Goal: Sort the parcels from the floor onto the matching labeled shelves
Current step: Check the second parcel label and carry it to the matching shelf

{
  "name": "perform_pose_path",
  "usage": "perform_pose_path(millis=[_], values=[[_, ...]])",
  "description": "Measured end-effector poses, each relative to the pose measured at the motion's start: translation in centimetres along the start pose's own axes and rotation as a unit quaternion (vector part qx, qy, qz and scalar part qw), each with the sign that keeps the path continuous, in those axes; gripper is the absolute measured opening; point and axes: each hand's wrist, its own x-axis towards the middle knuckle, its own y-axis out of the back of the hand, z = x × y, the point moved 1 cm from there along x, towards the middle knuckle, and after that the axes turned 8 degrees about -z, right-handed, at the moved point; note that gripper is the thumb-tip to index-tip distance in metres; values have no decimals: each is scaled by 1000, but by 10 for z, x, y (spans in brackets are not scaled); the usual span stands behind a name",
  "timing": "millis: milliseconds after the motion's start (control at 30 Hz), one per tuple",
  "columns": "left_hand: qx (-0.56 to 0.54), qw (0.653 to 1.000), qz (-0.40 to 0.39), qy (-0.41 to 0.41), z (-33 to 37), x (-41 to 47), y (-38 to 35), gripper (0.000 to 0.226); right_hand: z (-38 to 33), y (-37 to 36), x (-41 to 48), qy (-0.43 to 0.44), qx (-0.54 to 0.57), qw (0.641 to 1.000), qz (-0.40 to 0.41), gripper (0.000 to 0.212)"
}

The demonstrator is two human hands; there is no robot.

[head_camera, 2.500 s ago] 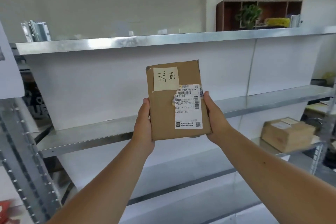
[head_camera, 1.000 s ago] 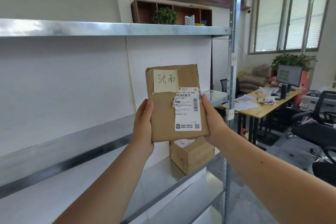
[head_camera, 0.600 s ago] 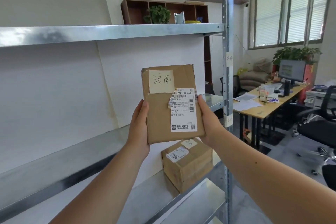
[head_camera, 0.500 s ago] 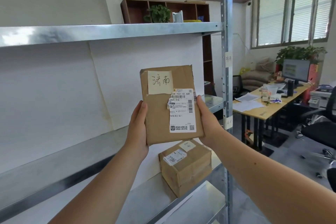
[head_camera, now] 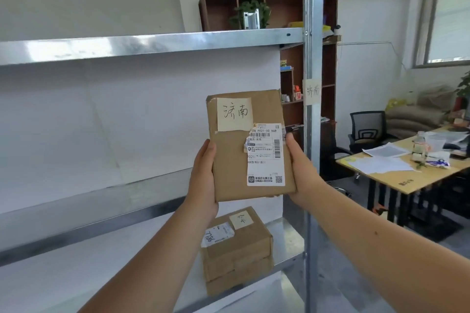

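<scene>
I hold a flat brown cardboard parcel (head_camera: pixel 229 160) upright in front of the metal shelving. A yellow note with handwritten characters and a white shipping label are stuck on its face. My left hand (head_camera: pixel 203 180) grips its left edge and my right hand (head_camera: pixel 300 173) grips its right edge. A paper label (head_camera: pixel 312 91) bearing the same two characters is taped to the shelf's upright post (head_camera: pixel 313 20), just right of the parcel. Below the parcel, a second cardboard box (head_camera: pixel 236 249) with its own note sits on a lower shelf (head_camera: pixel 287 241).
Galvanised shelf boards (head_camera: pixel 152 44) run left from the post, backed by white panels. To the right stand a wooden desk (head_camera: pixel 407 175) with papers and a bottle, a black office chair (head_camera: pixel 367 129), and a brown wall cabinet (head_camera: pixel 328 84) behind the post.
My view has swung right along the shelving and closer to the upright post, bringing its paper label into sight. The parcel stays held in both hands at the same height.
</scene>
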Motion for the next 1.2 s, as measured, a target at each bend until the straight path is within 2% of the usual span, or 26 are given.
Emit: perform_pose_path(millis=[133,333,567,800,1033,1200], values=[[-9,999,34,-6,-9,1,-45,51,-28,35,4,-13,-16,1000,-12,54],[-26,998,61,-9,-6,-5,-76,46,-47,51,10,-44,-30,998,-41,53],[-9,996,88,-12,-4,1,-79,47,-51,54,23,-50,-36,997,-52,44],[-19,995,102,0,-4,-4,-84,44,-45,57,30,-36,-47,995,-79,51],[-24,992,119,13,-6,-15,-83,43,-36,59,28,-67,-28,993,-89,60],[-45,989,137,34,-9,-25,-75,47,-28,55,25,-83,-36,992,-88,52]])
